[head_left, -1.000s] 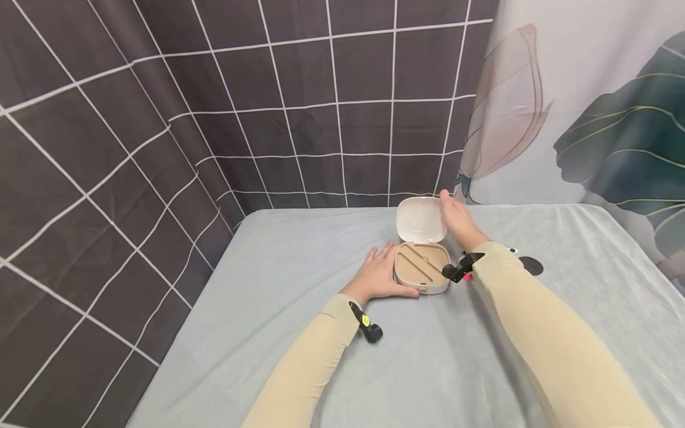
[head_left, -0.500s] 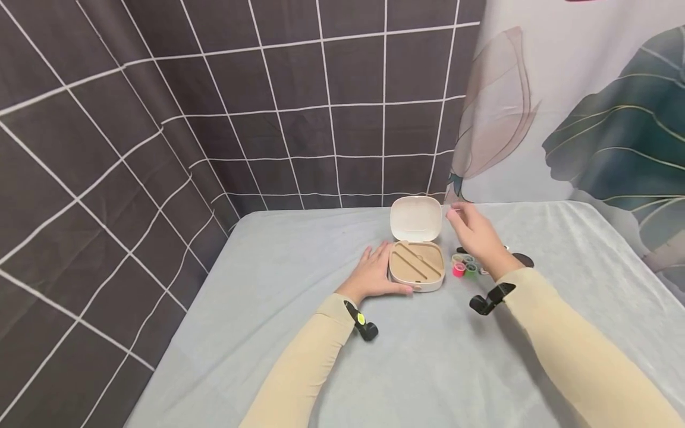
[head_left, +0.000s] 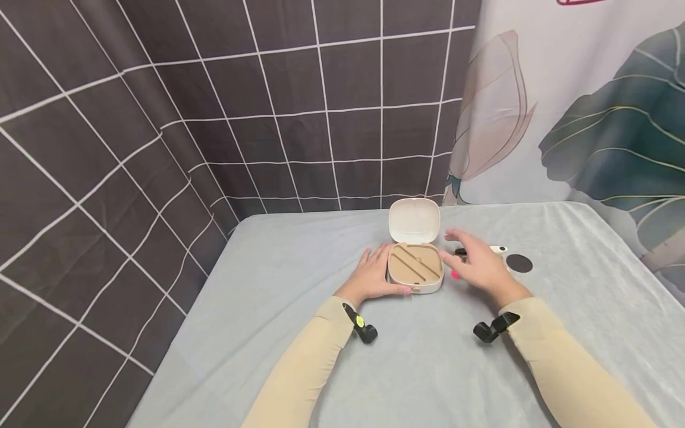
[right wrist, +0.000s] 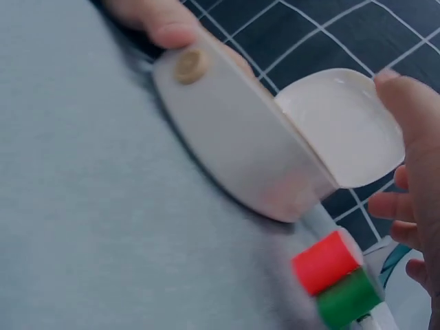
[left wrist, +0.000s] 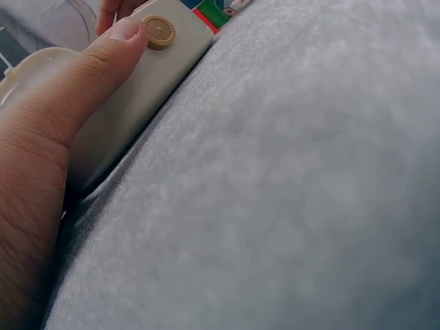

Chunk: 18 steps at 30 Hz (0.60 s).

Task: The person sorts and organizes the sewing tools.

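A small white box [head_left: 428, 289] with a raised, hinged lid [head_left: 414, 221] stands on the cloth. A beige tray [head_left: 405, 271] with a diagonal bar fills its top. My left hand [head_left: 373, 278] holds the box at its front left corner; in the left wrist view the thumb [left wrist: 103, 72] lies on the front wall beside a round beige button [left wrist: 159, 32]. To the right of the box, my right hand [head_left: 480, 265] hovers with fingers spread, holding nothing. Below it are thread spools, one red [right wrist: 327, 261] and one green [right wrist: 350, 298], partly hidden in the head view.
Beyond the right hand lie a white-handled item [head_left: 499, 249] and a dark round disc [head_left: 519, 263]. A pale grey cloth [head_left: 299, 249] covers the table. Dark gridded curtain [head_left: 299, 137] hangs behind and on the left, leaf-patterned curtain [head_left: 578, 131] on the right.
My right hand has let go of the raised lid, drawn back to the right and come down over the spools. The left hand stays on the box.
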{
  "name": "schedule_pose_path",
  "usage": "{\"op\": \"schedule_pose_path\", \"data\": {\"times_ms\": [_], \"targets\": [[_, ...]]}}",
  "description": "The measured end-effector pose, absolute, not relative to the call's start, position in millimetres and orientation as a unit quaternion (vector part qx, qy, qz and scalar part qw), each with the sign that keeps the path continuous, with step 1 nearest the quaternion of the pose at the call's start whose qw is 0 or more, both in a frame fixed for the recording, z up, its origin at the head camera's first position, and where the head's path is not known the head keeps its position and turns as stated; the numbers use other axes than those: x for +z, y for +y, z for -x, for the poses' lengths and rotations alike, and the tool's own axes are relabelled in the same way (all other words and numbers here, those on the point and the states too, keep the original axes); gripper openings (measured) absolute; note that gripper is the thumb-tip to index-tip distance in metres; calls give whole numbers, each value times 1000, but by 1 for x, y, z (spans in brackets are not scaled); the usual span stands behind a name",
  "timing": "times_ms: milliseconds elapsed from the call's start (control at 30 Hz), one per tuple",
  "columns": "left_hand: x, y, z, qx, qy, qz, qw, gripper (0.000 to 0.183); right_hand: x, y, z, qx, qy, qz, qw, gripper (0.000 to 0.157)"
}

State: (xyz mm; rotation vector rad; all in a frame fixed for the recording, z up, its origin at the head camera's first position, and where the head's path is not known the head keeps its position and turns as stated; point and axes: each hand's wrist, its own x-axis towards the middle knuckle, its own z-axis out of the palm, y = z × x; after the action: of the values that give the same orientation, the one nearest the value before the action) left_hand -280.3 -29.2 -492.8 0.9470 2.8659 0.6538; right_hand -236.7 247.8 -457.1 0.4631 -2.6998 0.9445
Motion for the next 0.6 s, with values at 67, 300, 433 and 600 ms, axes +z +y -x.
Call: {"op": "schedule_pose_path", "data": {"times_ms": [67,300,433,600], "targets": [[-492,-28,280,208,929,-305,30,117,-460,245,234,318,-926,-161,124,61],[-491,-29,279,206,930,-302,33,117,-471,229,229,280,-926,-197,159,62],[-491,-29,278,205,929,-305,33,117,-477,227,228,251,-931,-208,164,80],[-492,-29,277,206,929,-304,33,116,-481,229,228,222,-938,-217,155,105]]}}
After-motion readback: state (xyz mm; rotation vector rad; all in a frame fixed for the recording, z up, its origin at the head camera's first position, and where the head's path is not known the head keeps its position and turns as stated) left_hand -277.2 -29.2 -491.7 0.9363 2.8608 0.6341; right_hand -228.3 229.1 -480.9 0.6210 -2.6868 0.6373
